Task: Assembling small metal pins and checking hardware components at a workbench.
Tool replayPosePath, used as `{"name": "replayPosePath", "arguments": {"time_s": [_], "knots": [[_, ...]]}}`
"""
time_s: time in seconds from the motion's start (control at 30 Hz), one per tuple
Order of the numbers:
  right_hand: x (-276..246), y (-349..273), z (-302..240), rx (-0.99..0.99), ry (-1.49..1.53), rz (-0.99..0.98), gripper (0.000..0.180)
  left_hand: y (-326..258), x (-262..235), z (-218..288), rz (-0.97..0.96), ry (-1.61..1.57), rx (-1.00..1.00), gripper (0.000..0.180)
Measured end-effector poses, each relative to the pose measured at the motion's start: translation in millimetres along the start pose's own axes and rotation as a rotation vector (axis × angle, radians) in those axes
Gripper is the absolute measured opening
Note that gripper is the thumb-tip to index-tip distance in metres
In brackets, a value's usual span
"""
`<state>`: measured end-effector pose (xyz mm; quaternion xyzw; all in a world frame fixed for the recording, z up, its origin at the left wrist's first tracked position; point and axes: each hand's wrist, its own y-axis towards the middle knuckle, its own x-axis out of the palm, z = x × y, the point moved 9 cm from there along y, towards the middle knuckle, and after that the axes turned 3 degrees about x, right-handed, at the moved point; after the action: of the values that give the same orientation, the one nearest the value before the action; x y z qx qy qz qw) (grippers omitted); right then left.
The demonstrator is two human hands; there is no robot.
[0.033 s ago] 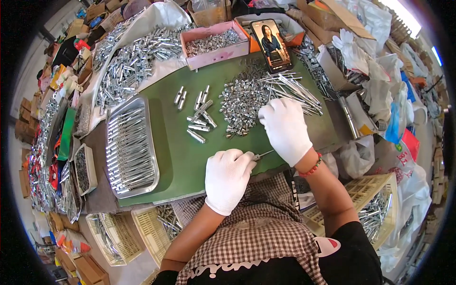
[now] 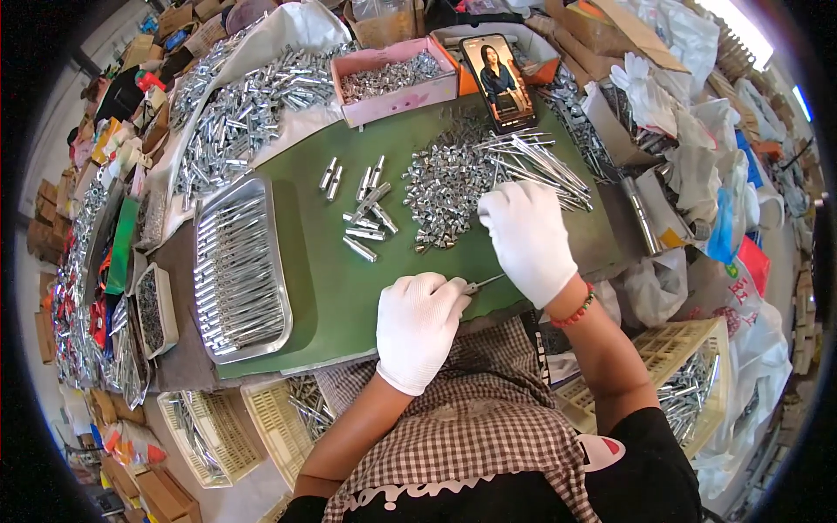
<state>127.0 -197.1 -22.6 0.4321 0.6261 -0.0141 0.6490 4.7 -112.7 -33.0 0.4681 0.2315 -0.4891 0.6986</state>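
At my bench's near edge, left hand [image 2: 418, 327] pinches a thin rod [image 2: 485, 282]; right hand [image 2: 527, 240] grips its tip. Tray [image 2: 281, 261] full, pile of small caps [image 2: 449, 187] remains.

gloved hands [image 2: 418, 327]: 2 | metal tray [image 2: 209, 340]: 1 | pink box [image 2: 397, 98]: 1 | phone [image 2: 499, 83]: 1

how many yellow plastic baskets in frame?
3. One basket sits by the right hand's side at lower right; two more, one basket and another basket, sit below the table's front edge at lower left. Clutter may hide others.
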Motion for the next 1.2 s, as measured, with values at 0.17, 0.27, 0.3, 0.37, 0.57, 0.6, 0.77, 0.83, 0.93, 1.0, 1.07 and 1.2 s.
{"name": "replayPosePath", "arguments": {"time_s": [0.17,0.27,0.3,0.37,0.57,0.6,0.77,0.83,0.93,1.0,1.07,1.2], "knots": [[-19.3,-12.8,4.5,0.096,0.194,-0.078,0.007,0.6,-1.6,0.5,0.030,0.008,0.021,0.012],[-18.2,-26.9,-2.2,-0.003,0.348,-0.154,0.018,1.0,-1.3,0.6,0.028,0.024,0.028,0.012],[-20.3,-28.8,-6.1,-0.005,0.353,-0.161,0.018,0.4,-2.6,1.4,0.041,0.037,0.036,0.013],[-23.9,-30.1,-12.8,0.007,0.469,-0.208,0.019,0.4,1.5,-2.0,0.018,0.027,0.028,0.013],[-14.3,-33.0,-19.6,0.041,0.569,-0.238,0.020,0.3,2.3,-1.7,0.009,0.015,0.031,0.013],[-15.3,-32.1,-23.0,0.011,0.548,-0.215,0.019,0.3,4.3,-2.5,-0.022,0.015,0.022,0.013],[-20.5,-27.5,-55.6,-0.250,0.283,-0.252,0.017,-2.4,5.9,-4.0,-0.049,-0.011,-0.015,0.013],[-23.9,-32.8,-67.3,-0.320,0.189,-0.234,0.020,-1.7,3.2,-3.6,-0.022,0.008,-0.019,0.010],[-18.7,-39.3,-63.8,-0.306,0.163,-0.316,0.034,-1.8,6.3,-4.0,-0.046,0.057,0.017,0.012],[-19.7,-47.6,-66.7,-0.297,0.173,-0.294,0.035,-3.0,5.6,-3.1,-0.007,0.048,0.038,0.012],[-33.8,-54.2,-67.1,-0.238,0.154,-0.124,0.035,-3.7,3.5,-1.6,0.031,0.041,0.053,0.012],[-44.6,-47.9,-46.8,-0.086,0.248,-0.079,0.023,-2.7,1.9,0.7,0.029,0.037,0.040,0.014]]}}
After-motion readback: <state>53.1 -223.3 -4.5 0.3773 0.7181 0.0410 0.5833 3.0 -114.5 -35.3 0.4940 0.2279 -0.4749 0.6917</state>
